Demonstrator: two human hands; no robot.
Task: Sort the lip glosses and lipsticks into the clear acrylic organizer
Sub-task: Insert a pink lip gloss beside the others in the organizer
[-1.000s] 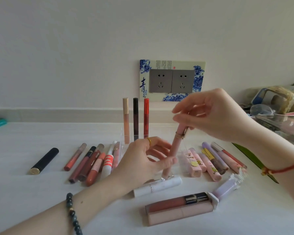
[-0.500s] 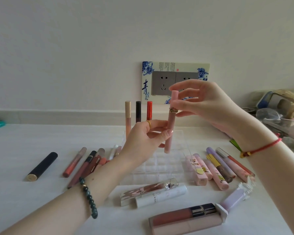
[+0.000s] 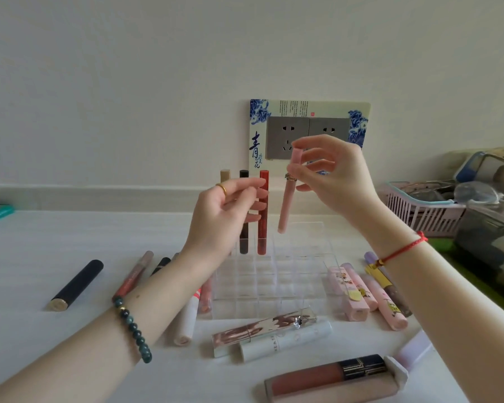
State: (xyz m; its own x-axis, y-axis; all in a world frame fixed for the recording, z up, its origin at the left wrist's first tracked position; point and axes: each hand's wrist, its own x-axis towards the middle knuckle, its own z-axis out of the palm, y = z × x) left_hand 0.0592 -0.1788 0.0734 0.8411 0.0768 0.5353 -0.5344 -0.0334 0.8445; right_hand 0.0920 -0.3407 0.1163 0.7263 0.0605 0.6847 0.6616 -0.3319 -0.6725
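My right hand [image 3: 336, 177] pinches the cap end of a pink lip gloss tube [image 3: 287, 203], which hangs upright just above the back row of the clear acrylic organizer [image 3: 269, 286]. Three tubes stand in that back row: a beige one [image 3: 225, 175], a black one [image 3: 244, 244] and a red one [image 3: 263, 228]. My left hand [image 3: 223, 219] hovers in front of them, fingers loosely curled, holding nothing. Several lip glosses lie flat left of the organizer [image 3: 133, 279], several pink ones right of it [image 3: 358, 292], and more in front [image 3: 285, 340].
A black tube [image 3: 76, 285] lies apart at the left. A large pink gloss [image 3: 329, 379] sits at the near edge. A pink basket [image 3: 419, 207] and clutter crowd the right. A wall socket panel [image 3: 307, 135] is behind the organizer.
My left hand let go of the pink tube and drew back to the left. My right hand now carries the tube alone, higher and over the organizer's back row.
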